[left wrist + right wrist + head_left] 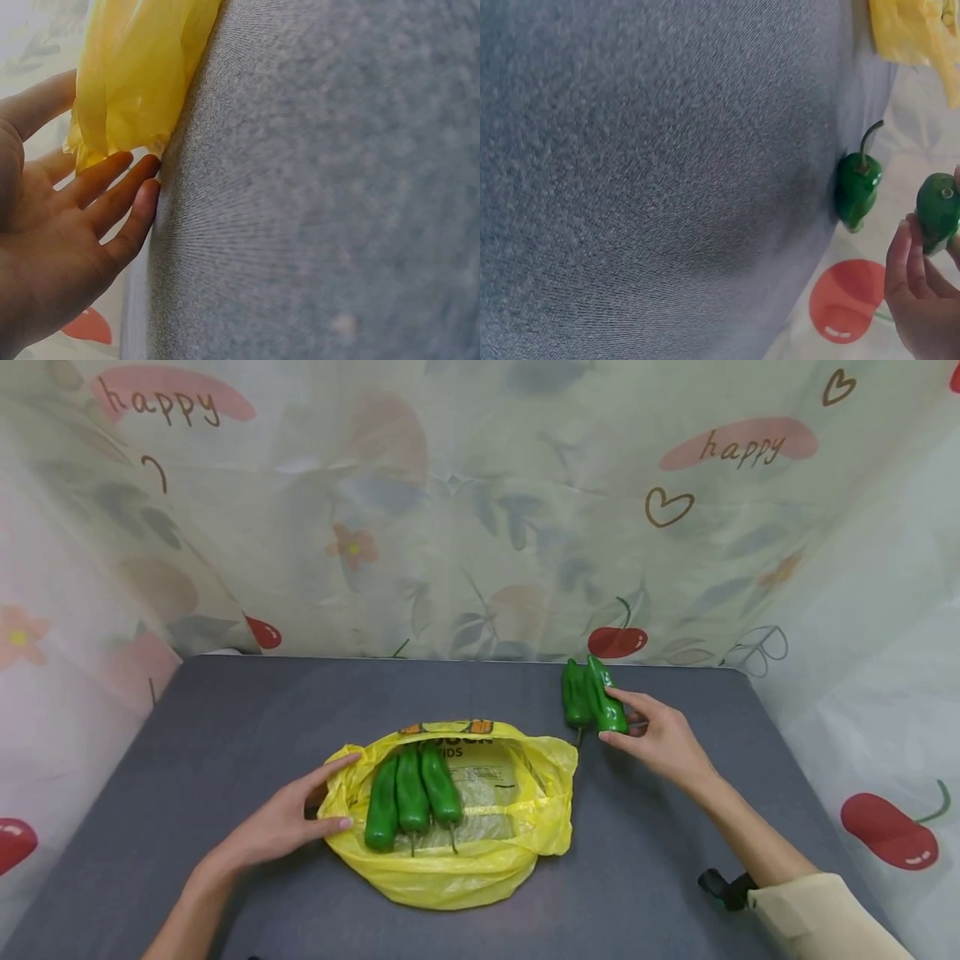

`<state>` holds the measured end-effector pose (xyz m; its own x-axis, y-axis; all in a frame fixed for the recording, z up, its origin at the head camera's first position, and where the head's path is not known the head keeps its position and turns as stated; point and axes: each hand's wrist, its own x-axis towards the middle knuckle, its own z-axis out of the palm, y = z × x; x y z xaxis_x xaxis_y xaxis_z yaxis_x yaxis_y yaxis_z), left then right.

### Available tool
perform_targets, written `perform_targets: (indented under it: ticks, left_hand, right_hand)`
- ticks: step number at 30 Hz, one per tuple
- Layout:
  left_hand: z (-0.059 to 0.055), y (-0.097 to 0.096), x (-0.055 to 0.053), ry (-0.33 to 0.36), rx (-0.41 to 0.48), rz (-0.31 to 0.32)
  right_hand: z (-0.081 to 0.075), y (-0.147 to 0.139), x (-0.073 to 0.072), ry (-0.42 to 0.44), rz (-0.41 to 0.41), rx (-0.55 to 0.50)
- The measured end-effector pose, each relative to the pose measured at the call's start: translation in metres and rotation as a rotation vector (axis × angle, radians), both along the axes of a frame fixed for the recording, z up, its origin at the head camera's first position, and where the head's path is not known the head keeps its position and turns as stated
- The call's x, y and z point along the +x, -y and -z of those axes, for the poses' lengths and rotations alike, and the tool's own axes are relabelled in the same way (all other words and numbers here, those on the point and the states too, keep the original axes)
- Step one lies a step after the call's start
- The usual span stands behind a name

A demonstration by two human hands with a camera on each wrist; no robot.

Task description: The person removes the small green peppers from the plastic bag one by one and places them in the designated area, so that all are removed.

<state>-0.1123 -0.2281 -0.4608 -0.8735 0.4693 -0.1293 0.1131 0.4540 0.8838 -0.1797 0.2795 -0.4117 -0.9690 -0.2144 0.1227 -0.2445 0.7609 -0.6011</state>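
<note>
A yellow plastic bag (450,881) lies with its mouth spread wide, and three green peppers (411,789) rest side by side in its left part. At the bag's left edge is my left hand (281,818), thumb and fingers spread apart against the plastic. In the left wrist view, the fingers (112,199) are loosely extended beneath the yellow plastic. Toward the back right, my right hand (660,735) pinches a green pepper (602,693) between thumb and fingers. The right wrist view shows this pepper raised off the cloth. Another green pepper (576,693) with a stem lies just left of it.
Dark grey cloth covers the table (262,710). A patterned curtain (450,527) hangs behind the table's back edge and along both sides. A small black object (726,888) is by the right sleeve (817,914).
</note>
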Motion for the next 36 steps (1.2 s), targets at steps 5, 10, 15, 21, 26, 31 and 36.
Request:
perform_targets:
  ticks: [5, 10, 15, 21, 26, 31, 36]
  left_hand:
    - [-0.001, 0.000, -0.001, 0.012, -0.007, 0.010]
    - [-0.001, 0.001, -0.001, 0.029, -0.009, 0.015]
    - [-0.002, 0.001, -0.002, 0.029, -0.014, 0.013]
    - [-0.002, 0.002, -0.001, 0.024, -0.005, 0.014]
    - [-0.002, 0.001, -0.001, 0.034, 0.002, 0.018]
    - [-0.002, 0.001, -0.001, 0.031, -0.001, 0.014]
    - [-0.002, 0.000, -0.001, 0.043, -0.004, 0.011]
  right_hand:
    - [0.006, -0.005, -0.008, 0.005, 0.028, 0.015]
    - [0.013, -0.013, -0.016, 0.011, 0.052, 0.020]
    - [0.018, -0.019, -0.022, 0.014, 0.061, 0.021]
    - [0.023, -0.023, -0.028, 0.023, 0.057, 0.042]
    - [0.026, -0.026, -0.032, 0.029, 0.058, 0.069]
    - [0.033, -0.028, -0.036, 0.032, 0.069, 0.111]
    - [0.039, -0.030, -0.039, 0.046, 0.074, 0.128]
